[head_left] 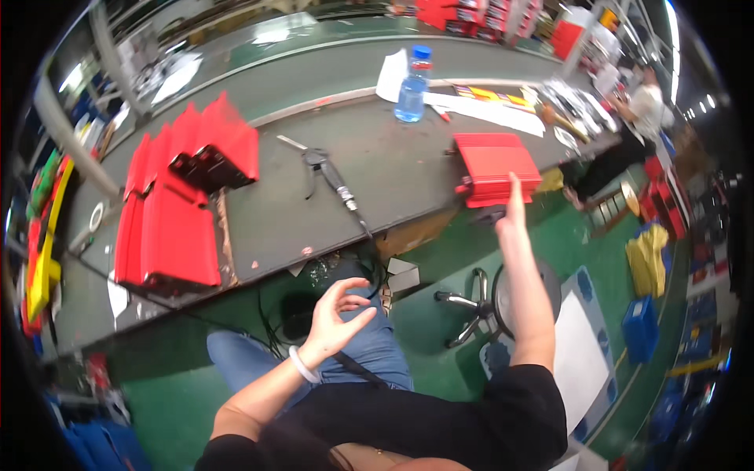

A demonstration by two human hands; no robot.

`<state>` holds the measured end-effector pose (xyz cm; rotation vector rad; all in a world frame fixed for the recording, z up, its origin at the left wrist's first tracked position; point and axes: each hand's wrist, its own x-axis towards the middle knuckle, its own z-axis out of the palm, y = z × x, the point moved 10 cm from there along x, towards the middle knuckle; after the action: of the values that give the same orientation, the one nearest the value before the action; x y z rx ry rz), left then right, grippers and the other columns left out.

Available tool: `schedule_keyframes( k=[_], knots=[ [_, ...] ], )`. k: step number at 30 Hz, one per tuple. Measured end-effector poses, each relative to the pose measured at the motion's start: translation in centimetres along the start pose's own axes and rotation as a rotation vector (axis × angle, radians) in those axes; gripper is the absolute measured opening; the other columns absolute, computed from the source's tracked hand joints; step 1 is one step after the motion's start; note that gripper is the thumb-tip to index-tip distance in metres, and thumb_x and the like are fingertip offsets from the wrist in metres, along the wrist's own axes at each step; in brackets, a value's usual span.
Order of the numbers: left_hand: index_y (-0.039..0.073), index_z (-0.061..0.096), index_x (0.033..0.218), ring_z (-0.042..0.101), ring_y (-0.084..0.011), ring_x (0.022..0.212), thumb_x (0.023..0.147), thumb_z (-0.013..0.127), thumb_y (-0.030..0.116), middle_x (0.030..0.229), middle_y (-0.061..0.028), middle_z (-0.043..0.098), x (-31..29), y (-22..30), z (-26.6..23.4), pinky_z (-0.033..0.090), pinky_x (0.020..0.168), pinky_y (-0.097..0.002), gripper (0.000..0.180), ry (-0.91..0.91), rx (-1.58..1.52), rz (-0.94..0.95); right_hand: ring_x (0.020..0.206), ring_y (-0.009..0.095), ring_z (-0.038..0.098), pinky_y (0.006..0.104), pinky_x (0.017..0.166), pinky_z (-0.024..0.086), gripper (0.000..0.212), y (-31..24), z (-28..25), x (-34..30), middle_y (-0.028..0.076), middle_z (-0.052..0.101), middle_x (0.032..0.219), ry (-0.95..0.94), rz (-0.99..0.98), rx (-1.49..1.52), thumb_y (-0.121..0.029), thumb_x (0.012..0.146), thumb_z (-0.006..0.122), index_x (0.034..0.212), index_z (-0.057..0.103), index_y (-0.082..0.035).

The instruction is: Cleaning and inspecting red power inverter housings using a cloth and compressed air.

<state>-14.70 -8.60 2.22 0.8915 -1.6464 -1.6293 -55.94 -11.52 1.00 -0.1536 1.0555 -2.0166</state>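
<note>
My right hand [510, 212] reaches out to a red ribbed case [496, 161] at the right part of the bench edge. The thumb lies along its near side; the other fingers are mostly hidden below it. Over my lap hovers my left hand [338, 318], fingers curved and apart, holding nothing. An air blow gun [320, 163] with a thin nozzle rests on the dark bench [377, 169], its hose running off the front edge. To the left stand several similar red cases [177, 235], some stacked at the back.
A water bottle [412, 86] with a blue cap stands near white paper [495, 114] and a red marker [441, 114]. Below on the green floor are a wheeled stool [526, 298] and a blue bin [640, 328]. Another person [640, 118] works at the far right.
</note>
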Motion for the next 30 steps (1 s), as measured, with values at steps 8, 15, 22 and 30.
schedule_keyframes(
  k=[8,15,22,30],
  knots=[
    [0.001,0.063,0.098,0.057,-0.0034,0.069,0.08,0.074,0.013,0.081,-0.0006,0.064,-4.7,-1.9,-8.3,0.044,0.057,-0.018,0.024,0.438,0.004,-0.011,0.083,0.017,0.061,0.0358,0.072,0.049,0.064,-9.3,-3.5,12.1,0.007,0.068,0.096,0.163,-0.149,-0.967,-0.062,0.088,0.052,0.107,0.067,-0.003],
    [0.001,0.065,0.092,0.055,-0.0051,0.065,0.079,0.075,0.022,0.077,-0.001,0.063,-9.2,-5.9,-8.2,0.048,0.061,-0.0218,0.026,0.466,-0.018,-0.15,0.06,0.006,0.041,0.0258,0.054,0.035,0.037,-0.3,16.7,-0.4,-0.003,0.05,0.062,-0.345,-0.514,-1.36,-0.034,0.091,0.061,0.083,0.067,0.001],
    [0.001,0.065,0.092,0.057,-0.0057,0.067,0.08,0.074,0.019,0.078,-0.0018,0.064,-10.1,-3.0,-10.1,0.048,0.06,-0.0206,0.023,0.52,-0.035,-0.003,0.08,0.032,0.061,0.0386,0.076,0.045,0.059,23.6,42.1,-25.8,0.021,0.061,0.078,-1.248,-0.496,-1.302,-0.054,0.093,0.046,0.085,0.059,0.003],
    [0.003,0.063,0.093,0.06,-0.0079,0.072,0.081,0.072,0.011,0.082,-0.0016,0.064,-16.8,-0.5,-18.1,0.048,0.063,-0.0219,0.017,0.832,0.102,0.095,0.088,0.035,0.065,0.0405,0.08,0.047,0.056,31.2,48.1,-28.1,0.025,0.067,0.09,-1.538,-0.429,-1.688,-0.044,0.084,0.046,0.092,0.064,0.008]
  ],
)
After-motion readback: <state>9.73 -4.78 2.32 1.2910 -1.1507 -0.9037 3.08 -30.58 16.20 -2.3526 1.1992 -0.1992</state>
